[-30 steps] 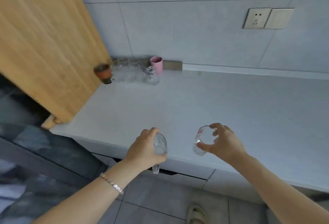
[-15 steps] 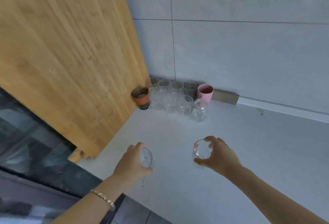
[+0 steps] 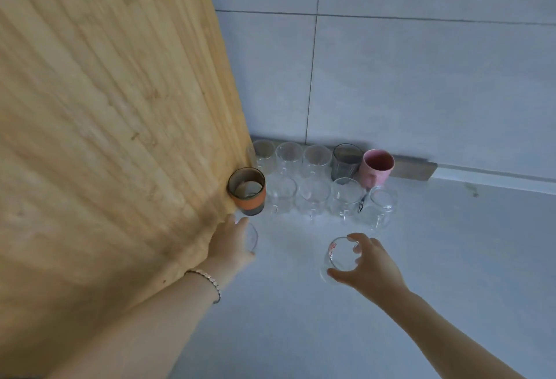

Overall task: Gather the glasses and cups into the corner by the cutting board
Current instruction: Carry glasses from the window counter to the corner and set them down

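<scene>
The left hand [image 3: 228, 243] is curled round a clear glass [image 3: 252, 237], its knuckles close against the cutting board [image 3: 105, 137] that leans up on that side. A thin bracelet [image 3: 207, 280] sits on its wrist. The right hand [image 3: 370, 267] grips a second glass with red print [image 3: 341, 255] from above and behind, with the fingertips on the far rim and the thumb on the near wall. Whether either glass rests on the counter [image 3: 331, 333] or hangs just above it cannot be told.

Just beyond the left hand's fingers stands an orange-banded cup [image 3: 247, 191], touching the board. From it a front row of clear glasses [image 3: 313, 195] runs across to a point beyond the right hand. Behind that, against the tiled wall [image 3: 421, 77], is a back row of more clear glasses, a dark grey glass [image 3: 346, 162] and a pink cup [image 3: 376, 168]. The two held glasses are near this cluster but apart from it.
</scene>
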A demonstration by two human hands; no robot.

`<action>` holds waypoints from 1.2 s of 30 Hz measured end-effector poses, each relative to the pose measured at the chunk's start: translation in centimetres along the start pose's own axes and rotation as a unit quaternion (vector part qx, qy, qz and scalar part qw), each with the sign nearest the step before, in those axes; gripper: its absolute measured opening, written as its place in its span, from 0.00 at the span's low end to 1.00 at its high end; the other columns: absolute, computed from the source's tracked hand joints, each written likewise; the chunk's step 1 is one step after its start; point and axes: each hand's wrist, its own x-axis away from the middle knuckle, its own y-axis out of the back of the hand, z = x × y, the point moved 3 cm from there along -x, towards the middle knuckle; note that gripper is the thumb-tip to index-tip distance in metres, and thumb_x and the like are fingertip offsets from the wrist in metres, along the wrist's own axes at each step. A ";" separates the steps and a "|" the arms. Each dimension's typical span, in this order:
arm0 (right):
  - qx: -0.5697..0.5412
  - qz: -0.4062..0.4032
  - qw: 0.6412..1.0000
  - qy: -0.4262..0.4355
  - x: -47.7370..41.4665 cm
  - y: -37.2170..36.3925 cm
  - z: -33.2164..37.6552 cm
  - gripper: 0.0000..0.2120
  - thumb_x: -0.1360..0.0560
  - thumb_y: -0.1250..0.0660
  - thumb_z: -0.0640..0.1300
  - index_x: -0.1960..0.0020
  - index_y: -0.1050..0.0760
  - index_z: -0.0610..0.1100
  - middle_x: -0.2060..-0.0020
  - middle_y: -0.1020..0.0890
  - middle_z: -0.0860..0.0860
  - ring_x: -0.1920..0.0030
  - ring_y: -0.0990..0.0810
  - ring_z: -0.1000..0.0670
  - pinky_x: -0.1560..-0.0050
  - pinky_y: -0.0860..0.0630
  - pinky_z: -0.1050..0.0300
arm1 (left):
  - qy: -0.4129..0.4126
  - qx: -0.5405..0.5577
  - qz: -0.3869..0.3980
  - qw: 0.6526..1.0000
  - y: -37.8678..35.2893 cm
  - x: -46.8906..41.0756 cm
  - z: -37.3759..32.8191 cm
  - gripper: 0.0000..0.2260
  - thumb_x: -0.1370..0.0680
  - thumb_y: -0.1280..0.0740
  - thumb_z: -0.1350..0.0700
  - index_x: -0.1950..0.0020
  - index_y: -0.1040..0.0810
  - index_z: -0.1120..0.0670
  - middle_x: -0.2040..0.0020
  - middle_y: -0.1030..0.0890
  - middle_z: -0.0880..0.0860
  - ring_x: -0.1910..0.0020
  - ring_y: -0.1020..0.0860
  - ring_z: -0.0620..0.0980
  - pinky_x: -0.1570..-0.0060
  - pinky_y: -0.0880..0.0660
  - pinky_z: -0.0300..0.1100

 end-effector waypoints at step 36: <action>0.142 0.145 0.975 -0.093 1.7 -1.4 -1.6 0.22 0.26 0.36 0.50 0.35 0.30 0.43 0.37 0.24 0.48 0.37 0.25 0.47 0.41 0.28 0.54 | -0.187 -0.089 -0.004 0.978 3.7 2.3 -6.6 0.11 0.27 0.39 0.57 0.46 0.27 0.54 0.51 0.21 0.54 0.48 0.21 0.56 0.57 0.27 0.44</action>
